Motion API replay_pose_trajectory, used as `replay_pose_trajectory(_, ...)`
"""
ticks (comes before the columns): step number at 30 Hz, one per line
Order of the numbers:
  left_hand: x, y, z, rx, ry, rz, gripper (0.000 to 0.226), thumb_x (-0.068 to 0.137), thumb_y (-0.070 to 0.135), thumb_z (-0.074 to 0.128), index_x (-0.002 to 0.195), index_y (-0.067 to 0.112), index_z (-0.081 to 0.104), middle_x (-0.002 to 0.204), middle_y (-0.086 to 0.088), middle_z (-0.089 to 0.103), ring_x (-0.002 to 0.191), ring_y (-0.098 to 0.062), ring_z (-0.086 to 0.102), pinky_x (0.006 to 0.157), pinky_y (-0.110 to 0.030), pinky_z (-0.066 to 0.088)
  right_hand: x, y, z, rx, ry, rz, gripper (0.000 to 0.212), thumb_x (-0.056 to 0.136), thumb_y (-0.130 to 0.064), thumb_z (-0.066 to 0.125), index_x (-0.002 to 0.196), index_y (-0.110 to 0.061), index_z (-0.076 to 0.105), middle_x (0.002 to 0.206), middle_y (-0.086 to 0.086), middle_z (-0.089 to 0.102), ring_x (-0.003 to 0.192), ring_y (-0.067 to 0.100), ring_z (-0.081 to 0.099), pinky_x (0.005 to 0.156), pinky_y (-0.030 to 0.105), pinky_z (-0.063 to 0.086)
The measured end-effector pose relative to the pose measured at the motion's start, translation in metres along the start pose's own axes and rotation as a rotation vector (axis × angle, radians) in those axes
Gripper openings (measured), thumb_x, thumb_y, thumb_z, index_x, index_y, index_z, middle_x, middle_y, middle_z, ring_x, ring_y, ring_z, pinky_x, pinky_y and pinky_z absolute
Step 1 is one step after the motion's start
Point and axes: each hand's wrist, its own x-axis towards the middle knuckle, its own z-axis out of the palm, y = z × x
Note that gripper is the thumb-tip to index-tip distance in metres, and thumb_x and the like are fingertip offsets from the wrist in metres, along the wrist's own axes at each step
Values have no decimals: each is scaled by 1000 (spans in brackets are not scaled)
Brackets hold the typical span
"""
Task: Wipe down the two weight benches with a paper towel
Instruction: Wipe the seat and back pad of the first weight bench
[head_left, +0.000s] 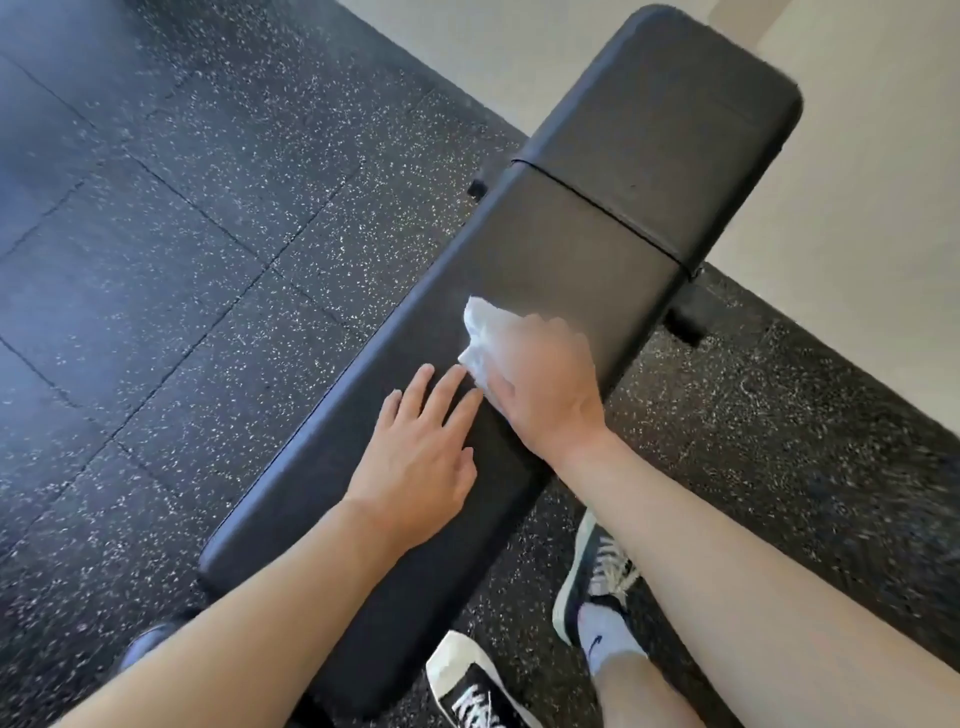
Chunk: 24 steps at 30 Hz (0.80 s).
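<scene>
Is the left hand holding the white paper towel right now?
No, the right hand presses the crumpled white paper towel onto the black padded weight bench, while the left hand rests flat with nothing in it.

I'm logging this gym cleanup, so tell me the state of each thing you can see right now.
Weight bench: flat, pad bare beyond the hands.
Paper towel: crumpled, pressed onto the pad under the right hand.
Right hand: fingers over the towel, blurred.
Left hand: fingers straight, flat on the pad.
Shoes: on the floor beside the bench.
</scene>
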Motion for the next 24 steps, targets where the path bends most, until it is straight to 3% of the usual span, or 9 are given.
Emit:
replay_pose_trajectory(4, 22, 13, -10, 4, 24, 116, 45, 95, 26, 52, 140, 15, 55, 162, -8, 39, 154, -34, 30, 118, -51, 33, -24, 20, -2, 51, 40, -40, 36, 105, -45, 56, 87, -14, 59, 84, 6, 54, 73, 31, 48, 60, 43, 34)
replay_pose_trajectory(6, 42, 19, -17, 9, 57, 141, 49, 95, 22, 55, 143, 14, 53, 161, -8, 40, 153, -34, 32, 118, -52, 34, -25, 46, -3, 33, 36, -6, 33, 103, -43, 58, 88, -13, 59, 84, 7, 53, 73, 31, 47, 61, 43, 33)
replay_pose_trajectory(13, 144, 64, -29, 83, 150, 248, 59, 98, 29, 53, 155, 15, 43, 168, -9, 32, 155, -36, 26, 119, -61, 29, 14, 135, -10, 126, 52, 406, 27, 101, -32, 62, 101, -5, 59, 97, 16, 56, 83, 37, 53, 68, 51, 48)
replay_pose_trajectory(18, 162, 76, -1, -31, 344, 176, 61, 91, 27, 55, 152, 20, 47, 166, -5, 35, 158, -32, 24, 125, -61, 20, 6, 116, -2, 373, 114, 602, 32, 106, -36, 54, 116, -6, 59, 104, 12, 56, 91, 31, 50, 78, 49, 47)
replay_pose_trajectory(21, 165, 72, 3, -37, 377, 178, 60, 92, 29, 52, 151, 23, 48, 166, -2, 36, 158, -29, 24, 127, -58, 17, -7, 98, 7, 527, 214, 710, 32, 105, -30, 59, 124, -5, 58, 105, 10, 55, 91, 30, 50, 79, 47, 48)
replay_pose_trajectory(24, 167, 74, 5, -38, 388, 181, 59, 92, 30, 50, 151, 23, 50, 167, -2, 35, 158, -29, 24, 127, -58, 18, -23, 76, 15, 683, 329, 830, 36, 107, -40, 52, 127, -10, 53, 108, 2, 51, 93, 24, 51, 79, 42, 49)
